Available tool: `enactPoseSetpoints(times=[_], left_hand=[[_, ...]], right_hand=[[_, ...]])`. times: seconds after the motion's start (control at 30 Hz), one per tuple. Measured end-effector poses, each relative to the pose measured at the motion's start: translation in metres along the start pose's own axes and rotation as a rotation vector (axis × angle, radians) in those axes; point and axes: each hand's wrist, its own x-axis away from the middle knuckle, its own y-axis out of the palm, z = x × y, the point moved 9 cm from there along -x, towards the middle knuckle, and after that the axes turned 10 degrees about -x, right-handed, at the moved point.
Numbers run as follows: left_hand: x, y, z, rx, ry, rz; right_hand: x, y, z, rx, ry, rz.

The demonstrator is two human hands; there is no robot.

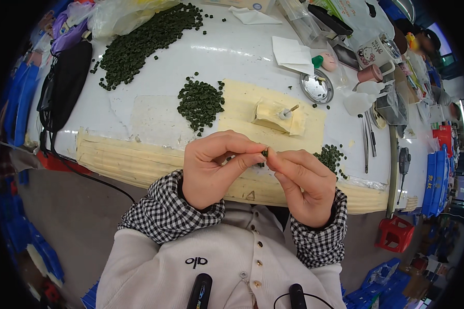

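Over the near edge of the table, my left hand [211, 167] and my right hand [309, 186] meet fingertip to fingertip. Between them is pinched a tiny dark green part [264, 153], mostly covered by the fingers. Both hands are closed in a pinch. Just beyond them stands a block wrapped in yellowish tape [278, 116], with a thin metal pin sticking up from it. A small pile of dark green parts [200, 105] lies to the left of the block. More such parts [331, 158] are scattered beside my right hand.
A large heap of green parts [144, 46] fills the far left, near a black pouch [72, 82] with cables. Tweezers [366, 144], a round metal dish [316, 86], white paper [292, 54] and a mug [374, 51] are on the right. A red stool [395, 233] stands below the table.
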Motion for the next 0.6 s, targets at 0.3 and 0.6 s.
enactPoseSetpoints(times=[0.3, 0.6], left_hand=[[-0.0005, 0.0022, 0.0008, -0.036, 0.001, -0.042], [-0.0004, 0.0041, -0.0008, -0.031, -0.02, -0.064]], right_hand=[[0.0032, -0.0028, 0.009, -0.091, -0.02, -0.05], [0.0022, -0.0035, 0.0069, -0.033, -0.076, -0.082]])
